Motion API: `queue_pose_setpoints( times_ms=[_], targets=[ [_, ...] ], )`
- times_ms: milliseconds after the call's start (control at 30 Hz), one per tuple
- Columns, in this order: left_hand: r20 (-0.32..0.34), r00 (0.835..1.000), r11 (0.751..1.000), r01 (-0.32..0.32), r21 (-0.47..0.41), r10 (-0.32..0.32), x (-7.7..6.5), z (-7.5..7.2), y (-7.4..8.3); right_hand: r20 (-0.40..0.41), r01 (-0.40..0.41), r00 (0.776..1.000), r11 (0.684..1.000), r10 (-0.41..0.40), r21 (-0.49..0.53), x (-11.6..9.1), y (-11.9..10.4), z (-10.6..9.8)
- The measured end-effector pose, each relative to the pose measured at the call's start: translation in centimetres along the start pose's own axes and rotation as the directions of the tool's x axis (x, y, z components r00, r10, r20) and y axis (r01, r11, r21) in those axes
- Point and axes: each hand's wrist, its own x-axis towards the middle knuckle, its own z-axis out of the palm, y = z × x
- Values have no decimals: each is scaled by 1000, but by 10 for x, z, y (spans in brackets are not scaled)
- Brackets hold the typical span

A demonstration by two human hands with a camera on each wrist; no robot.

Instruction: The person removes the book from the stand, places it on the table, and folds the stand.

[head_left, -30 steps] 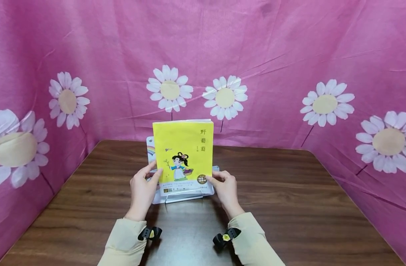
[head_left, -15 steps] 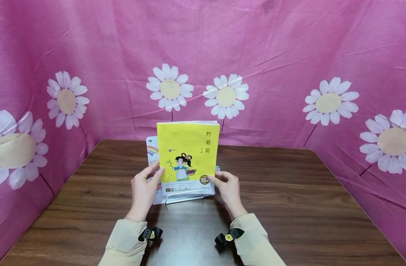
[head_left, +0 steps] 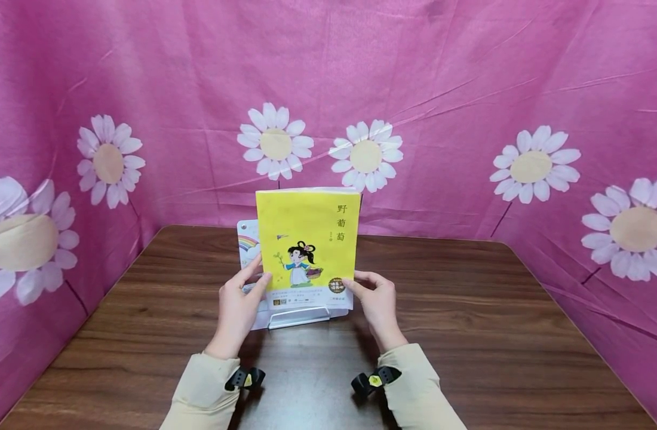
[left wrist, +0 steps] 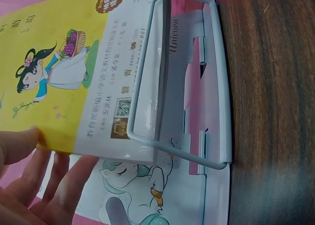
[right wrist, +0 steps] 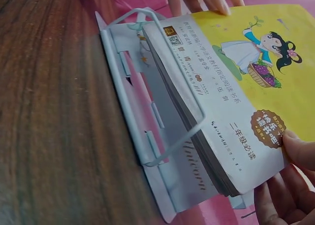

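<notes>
Between both hands is a yellow paperback book [head_left: 309,224], its cover showing a cartoon girl with a basket of grapes. My left hand [head_left: 241,307] pinches its left edge, thumb on the cover and fingers behind. On the opposite edge, my right hand [head_left: 379,306] grips the lower corner in the same way. A pale reading stand [head_left: 248,242] with rainbow and unicorn pictures stands behind the book. The stand's wire holder [left wrist: 221,87] crosses in front of the book's lower part. In the right wrist view, the book's bottom edge [right wrist: 187,114] is apart from the stand's ledge.
The stand rests on a dark wood-grain table [head_left: 468,334]. A pink curtain [head_left: 441,71] printed with large white daisies encloses the back and sides. Black straps [head_left: 245,378] are on both wrists.
Both hands have carried the book to the right, and in the last half second slightly upward. The stand has stayed in nearly the same place.
</notes>
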Motion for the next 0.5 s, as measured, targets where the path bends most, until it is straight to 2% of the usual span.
queue_pose_setpoints(
  times_ms=[200, 333, 500],
  targets=[
    [28, 999, 999, -28, 38, 27, 0, 1, 0, -14, 18, 1000, 1000, -18, 15, 2, -5, -4],
    [28, 999, 999, -35, 7, 35, 0, 2, 0, -12, 15, 1000, 999, -15, 33, 3, -8, -7],
    [-4, 998, 998, -64, -25, 64, -1, 4, 1, -3, 30, 1000, 998, -30, 61, 3, -13, -11]
  ],
)
